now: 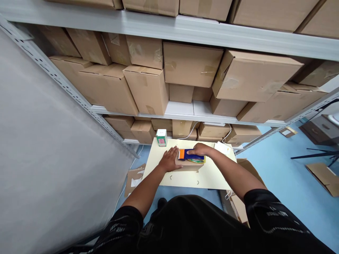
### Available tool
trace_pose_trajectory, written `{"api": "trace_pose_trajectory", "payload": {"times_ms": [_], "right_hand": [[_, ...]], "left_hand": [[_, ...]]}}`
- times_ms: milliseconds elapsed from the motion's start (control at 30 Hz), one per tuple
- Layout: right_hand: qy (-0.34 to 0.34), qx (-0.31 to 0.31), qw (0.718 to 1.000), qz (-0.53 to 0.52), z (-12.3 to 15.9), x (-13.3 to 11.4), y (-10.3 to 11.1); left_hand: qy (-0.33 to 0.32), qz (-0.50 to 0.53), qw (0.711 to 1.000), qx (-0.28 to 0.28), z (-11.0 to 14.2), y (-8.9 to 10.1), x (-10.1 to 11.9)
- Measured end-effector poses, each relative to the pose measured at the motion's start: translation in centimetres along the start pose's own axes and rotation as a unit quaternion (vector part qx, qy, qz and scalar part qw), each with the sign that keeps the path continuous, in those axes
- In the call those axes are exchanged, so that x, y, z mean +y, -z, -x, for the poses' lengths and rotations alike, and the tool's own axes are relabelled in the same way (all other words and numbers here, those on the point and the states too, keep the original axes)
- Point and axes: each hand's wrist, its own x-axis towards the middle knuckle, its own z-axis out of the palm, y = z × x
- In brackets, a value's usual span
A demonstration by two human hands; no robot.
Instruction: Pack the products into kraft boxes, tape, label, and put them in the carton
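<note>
A cardboard box (189,168) lies on the pale yellow table (212,178) in front of me. On the box's left end rests my left hand (169,159), flat with its fingers spread. My right hand (199,150) is wrapped round a blue tape dispenser (188,155) with an orange front, held on top of the box. Part of the tape roll (196,160) shows below that hand, yellow at its edge. Whether tape is stuck to the box there, I cannot make out.
A small green and white box (161,137) stands at the table's back left corner. A white item (221,148) with a cable lies at the back right. Behind the table, metal shelves (169,30) hold several cardboard boxes. Flattened cardboard (134,178) lies on the floor at left.
</note>
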Motion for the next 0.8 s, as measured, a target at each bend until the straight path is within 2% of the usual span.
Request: {"api": "trace_pose_trajectory", "payload": {"times_ms": [133,333,433,800], "right_hand": [[0.016,-0.027,1.000,-0.005,0.0,0.0,0.4],[0.029,-0.023,0.999,0.028,0.0,1.1,1.1],[0.026,-0.024,0.999,0.019,0.3,3.5,2.0],[-0.016,0.002,0.999,-0.048,3.2,14.7,6.1]], "left_hand": [[0.000,-0.002,1.000,0.002,0.0,0.0,0.0],[0.001,-0.010,1.000,0.003,-0.1,0.1,0.2],[0.002,-0.015,1.000,0.007,-0.2,0.1,0.2],[-0.010,-0.033,0.999,0.022,-0.4,0.2,0.0]]}}
